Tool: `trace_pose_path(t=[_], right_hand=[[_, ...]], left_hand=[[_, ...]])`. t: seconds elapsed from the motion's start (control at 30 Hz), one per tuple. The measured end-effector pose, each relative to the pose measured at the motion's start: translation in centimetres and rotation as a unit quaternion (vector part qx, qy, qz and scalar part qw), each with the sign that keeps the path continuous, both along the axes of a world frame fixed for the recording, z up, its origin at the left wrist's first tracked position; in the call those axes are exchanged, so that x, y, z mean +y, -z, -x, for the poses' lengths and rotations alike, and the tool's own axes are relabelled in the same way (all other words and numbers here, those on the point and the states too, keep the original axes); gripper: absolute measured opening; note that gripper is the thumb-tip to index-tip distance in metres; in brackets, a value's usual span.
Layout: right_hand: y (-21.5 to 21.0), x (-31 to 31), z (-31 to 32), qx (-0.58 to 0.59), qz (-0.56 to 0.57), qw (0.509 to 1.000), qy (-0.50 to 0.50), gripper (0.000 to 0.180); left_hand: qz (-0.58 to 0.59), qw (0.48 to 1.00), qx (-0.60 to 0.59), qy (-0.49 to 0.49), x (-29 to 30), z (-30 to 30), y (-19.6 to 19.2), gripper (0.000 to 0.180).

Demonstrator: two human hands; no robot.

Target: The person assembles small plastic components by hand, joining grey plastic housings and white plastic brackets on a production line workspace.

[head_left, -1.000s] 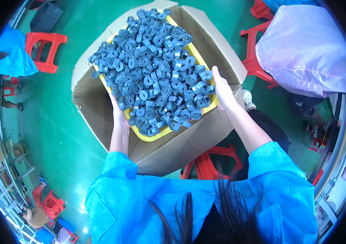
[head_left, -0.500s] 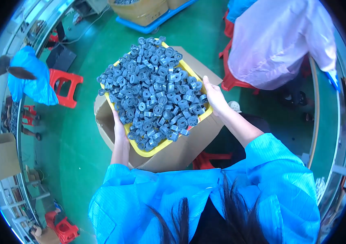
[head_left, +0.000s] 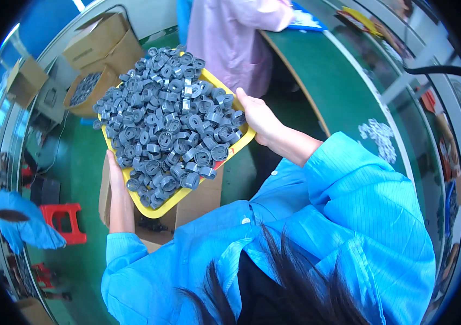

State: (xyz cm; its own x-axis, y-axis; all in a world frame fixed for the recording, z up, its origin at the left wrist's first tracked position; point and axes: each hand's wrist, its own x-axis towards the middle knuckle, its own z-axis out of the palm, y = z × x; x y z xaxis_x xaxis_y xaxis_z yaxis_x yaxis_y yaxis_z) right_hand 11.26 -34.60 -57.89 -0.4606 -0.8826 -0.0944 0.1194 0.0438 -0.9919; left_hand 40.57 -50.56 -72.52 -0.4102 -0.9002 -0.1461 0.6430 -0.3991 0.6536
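Between my two hands is a yellow plastic tray, heaped above its rim with small grey plastic parts, ring-like in shape. My left hand grips the tray's left side near the front corner, fingers mostly hidden beneath. At the right edge my right hand holds on with the thumb on the rim and the other fingers out of sight underneath. The tray looks tilted in the view. Below it, partly covered, stands an open cardboard box with some dark items inside.
Ahead, a person in a pink coat is beside a green-topped table, which bears a pile of small white parts. Cardboard boxes stand far left, one filled with grey parts. A red stool and a person in blue are at left.
My view has swung to the right, bringing the green-topped table and the stacked boxes into sight. Both hands still hold the loaded tray, which has moved away from above much of the open box.
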Motion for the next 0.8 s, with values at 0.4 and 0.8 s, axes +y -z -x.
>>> trace_pose_path(t=[0.4,0.8], right_hand=[[-2.1,2.2,-2.3,0.066,0.064,0.995,-0.025,0.041],[-3.1,1.6,1.5,-0.039,0.056,0.985,-0.156,0.036]], left_hand=[[0.100,0.988,0.107,0.051,-3.3,3.1,1.6,0.054],[0.039,0.990,-0.088,-0.105,-5.9,1.1,2.7,0.062]])
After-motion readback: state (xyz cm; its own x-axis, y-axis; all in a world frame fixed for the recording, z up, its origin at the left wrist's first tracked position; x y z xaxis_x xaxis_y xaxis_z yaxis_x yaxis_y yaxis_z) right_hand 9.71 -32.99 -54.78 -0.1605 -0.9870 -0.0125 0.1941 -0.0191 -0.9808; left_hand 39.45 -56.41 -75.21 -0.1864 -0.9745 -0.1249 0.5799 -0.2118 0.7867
